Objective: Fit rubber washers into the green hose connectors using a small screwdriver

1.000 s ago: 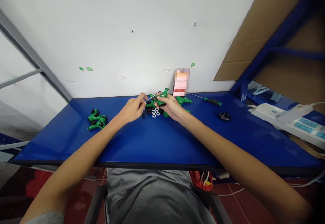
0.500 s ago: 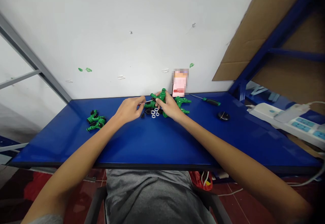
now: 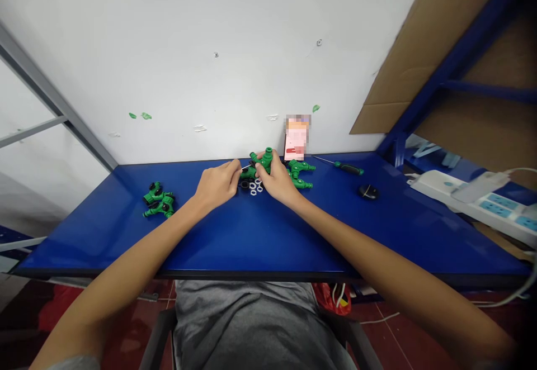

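My right hand (image 3: 280, 180) is closed around a green hose splitter (image 3: 265, 160), with one ribbed outlet pointing up. My left hand (image 3: 220, 183) pinches a thin metal rod (image 3: 245, 167), whose far end meets the left side of the splitter; its handle, if any, is hidden in my fingers. Under my hands lie several white rings (image 3: 253, 189) and a black ring (image 3: 244, 184). More green splitters (image 3: 300, 167) rest just right of my right hand. Another group of green splitters with black parts (image 3: 159, 202) sits at the left of the table.
A screwdriver with a green and black handle (image 3: 349, 168) and a round black object (image 3: 368, 192) lie on the blue table (image 3: 260, 241) to the right. A phone (image 3: 296, 141) with a blurred screen leans against the wall. A white power strip (image 3: 474, 199) stands at the right edge.
The splitter has turned slightly in my right hand and shifted a little. My left hand, still pinching the rod, has moved only slightly.
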`<state>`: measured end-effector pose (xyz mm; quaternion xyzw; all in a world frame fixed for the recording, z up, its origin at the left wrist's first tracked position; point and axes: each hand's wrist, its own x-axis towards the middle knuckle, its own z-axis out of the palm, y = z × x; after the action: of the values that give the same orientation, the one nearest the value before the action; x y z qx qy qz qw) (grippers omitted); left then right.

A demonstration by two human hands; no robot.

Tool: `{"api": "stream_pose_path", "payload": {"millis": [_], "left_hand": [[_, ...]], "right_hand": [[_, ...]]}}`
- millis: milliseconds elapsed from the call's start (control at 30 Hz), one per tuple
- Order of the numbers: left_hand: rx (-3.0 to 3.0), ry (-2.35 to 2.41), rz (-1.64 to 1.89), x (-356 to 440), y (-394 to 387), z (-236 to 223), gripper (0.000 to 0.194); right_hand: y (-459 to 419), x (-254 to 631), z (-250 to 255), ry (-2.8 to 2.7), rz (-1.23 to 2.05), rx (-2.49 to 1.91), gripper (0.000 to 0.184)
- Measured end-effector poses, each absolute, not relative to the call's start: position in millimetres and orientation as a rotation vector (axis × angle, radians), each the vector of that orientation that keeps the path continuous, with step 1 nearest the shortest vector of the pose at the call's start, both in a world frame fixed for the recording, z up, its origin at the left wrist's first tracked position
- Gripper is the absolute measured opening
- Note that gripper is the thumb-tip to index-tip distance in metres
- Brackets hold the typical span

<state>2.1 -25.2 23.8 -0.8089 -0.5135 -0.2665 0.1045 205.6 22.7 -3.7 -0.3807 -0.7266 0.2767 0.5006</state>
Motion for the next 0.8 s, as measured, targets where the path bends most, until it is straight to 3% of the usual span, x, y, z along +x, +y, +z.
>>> {"api": "stream_pose_path", "payload": {"millis": [233,333,433,600,800], "left_hand": [[-2.706,-2.068,-1.862,7,-14,20,0.016],[-2.8,-2.271,-2.133,5,-10,21,0.017],[-2.751,-2.041,-2.076,2,-7,19,0.023],[-2.548,-1.658,-1.628,-3,-5,14,0.024],[-2.603,-1.669,-1.482,-4,-7,18,0.029]], "right_hand": [[24,204,-11,-1.751,0.537,-0.871,0.016],[25,206,-7,-1.809,0.487,-0.812,0.015],[25,208,-6,-1.842,0.435,-0.772,0.016],[27,209,-10,-1.886,0.318,-0.749,0.017],[26,208,-11,-1.908,0.284,-0.714,0.017]]}}
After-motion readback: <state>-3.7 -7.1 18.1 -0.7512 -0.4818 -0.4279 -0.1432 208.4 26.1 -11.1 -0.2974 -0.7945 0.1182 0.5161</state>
